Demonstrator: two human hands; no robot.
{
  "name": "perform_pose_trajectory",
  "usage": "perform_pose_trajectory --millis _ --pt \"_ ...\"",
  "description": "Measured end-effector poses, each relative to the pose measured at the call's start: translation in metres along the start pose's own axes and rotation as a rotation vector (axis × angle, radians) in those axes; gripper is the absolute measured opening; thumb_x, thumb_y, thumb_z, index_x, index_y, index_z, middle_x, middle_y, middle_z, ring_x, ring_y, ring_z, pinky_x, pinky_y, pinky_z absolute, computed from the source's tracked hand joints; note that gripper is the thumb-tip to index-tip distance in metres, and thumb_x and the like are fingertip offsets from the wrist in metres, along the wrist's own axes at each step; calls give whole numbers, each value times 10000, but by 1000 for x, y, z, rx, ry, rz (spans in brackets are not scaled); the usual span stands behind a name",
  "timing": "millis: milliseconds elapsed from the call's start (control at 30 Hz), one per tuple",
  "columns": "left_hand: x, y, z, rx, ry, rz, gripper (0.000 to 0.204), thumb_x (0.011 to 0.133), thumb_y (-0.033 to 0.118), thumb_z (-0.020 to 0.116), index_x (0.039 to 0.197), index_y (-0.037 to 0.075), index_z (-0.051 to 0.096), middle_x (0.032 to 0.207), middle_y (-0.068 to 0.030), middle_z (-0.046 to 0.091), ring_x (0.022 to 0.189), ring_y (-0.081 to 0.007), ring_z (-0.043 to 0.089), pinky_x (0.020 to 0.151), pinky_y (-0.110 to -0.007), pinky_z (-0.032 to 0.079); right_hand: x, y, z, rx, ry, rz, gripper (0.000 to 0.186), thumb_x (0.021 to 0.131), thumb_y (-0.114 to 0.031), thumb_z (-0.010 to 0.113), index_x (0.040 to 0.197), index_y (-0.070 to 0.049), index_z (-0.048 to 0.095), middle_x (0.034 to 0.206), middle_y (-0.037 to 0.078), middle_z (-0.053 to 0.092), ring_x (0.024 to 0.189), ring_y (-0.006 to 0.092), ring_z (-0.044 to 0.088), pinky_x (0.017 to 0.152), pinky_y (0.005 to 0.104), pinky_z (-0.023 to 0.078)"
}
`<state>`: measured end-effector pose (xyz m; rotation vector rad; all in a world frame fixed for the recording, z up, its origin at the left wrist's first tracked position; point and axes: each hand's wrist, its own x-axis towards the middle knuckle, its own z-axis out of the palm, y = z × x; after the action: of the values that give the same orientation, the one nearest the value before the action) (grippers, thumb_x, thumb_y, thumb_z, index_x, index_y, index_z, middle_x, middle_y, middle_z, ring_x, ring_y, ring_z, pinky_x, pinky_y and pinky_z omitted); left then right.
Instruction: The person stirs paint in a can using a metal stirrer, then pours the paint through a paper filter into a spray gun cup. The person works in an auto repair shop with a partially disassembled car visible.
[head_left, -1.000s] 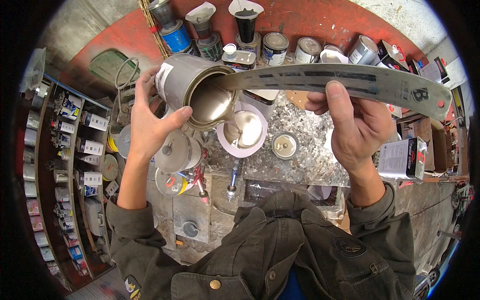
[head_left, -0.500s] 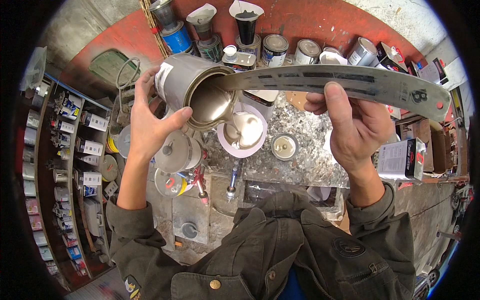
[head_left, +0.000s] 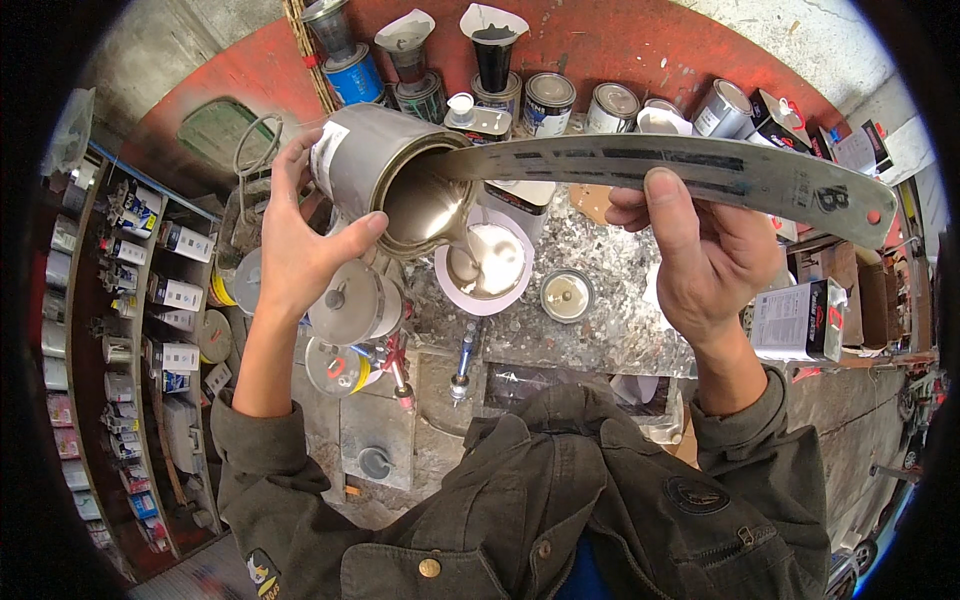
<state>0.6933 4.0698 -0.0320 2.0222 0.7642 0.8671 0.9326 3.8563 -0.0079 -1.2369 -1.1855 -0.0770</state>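
Note:
My left hand [head_left: 315,235] is wrapped round a metal paint can [head_left: 355,160], tilted with its mouth toward the right. Glossy grey-beige paint [head_left: 428,208] fills its lower side, and a stream runs over the rim into a white paper-rimmed cup [head_left: 517,292] below. In the cup, pale swirled paint [head_left: 487,258] shows. Closed on a long flat metal stirring stick [head_left: 600,165], my right hand [head_left: 705,240] holds it almost level, thumb on top. The stick's far end reaches to the can's mouth; whether its tip touches the paint is hard to see.
A round lid [head_left: 567,296] lies on the paint-spattered bench [head_left: 620,325], right of the cup. Several cans, among them a silver one [head_left: 613,106], line the back. Two spray guns, one with a blue handle [head_left: 465,355], hang at the front edge. Shelves [head_left: 150,400] of boxes stand left.
Hardly anything differs. The can and stick keep almost the same place, and paint keeps running into the cup. The view has shifted slightly.

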Motion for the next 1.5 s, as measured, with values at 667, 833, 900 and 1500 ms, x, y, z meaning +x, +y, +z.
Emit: perform_pose_trajectory --millis 667,833,900,1500 --pt "-4 -13 10 -337 -13 -241 1003 729 407 806 1509 -34 355 1361 -213 569 1210 -259 575 1038 -381 460 2 6 9 0 -56 -19 83 922 -39 713 889 31 744 737 71 730 630 126 676 578 256 533" --pt "-4 -12 10 -311 -23 -230 1029 719 439 804 1506 -45 352 1366 -226 560 1218 -265 568 1049 -381 454 0 5 8 -14 -55 -4 92 925 -48 717 882 28 744 737 70 730 628 128 674 578 256 534" --pt "-4 -13 10 -303 -20 -225 1042 714 453 804 1506 -48 350 1368 -231 557 1220 -267 565 1056 -380 449 0 4 8 -10 -50 -3 94 926 -47 716 882 30 743 738 72 731 630 129 677 577 255 534" --pt "-12 -39 15 -435 -40 -372 999 769 460 789 1520 -20 338 1376 -202 554 1222 -258 569 1066 -417 412 10 -8 -14 219 79 164 194 1027 -110 635 995 77 676 822 158 746 655 162 711 587 257 579"
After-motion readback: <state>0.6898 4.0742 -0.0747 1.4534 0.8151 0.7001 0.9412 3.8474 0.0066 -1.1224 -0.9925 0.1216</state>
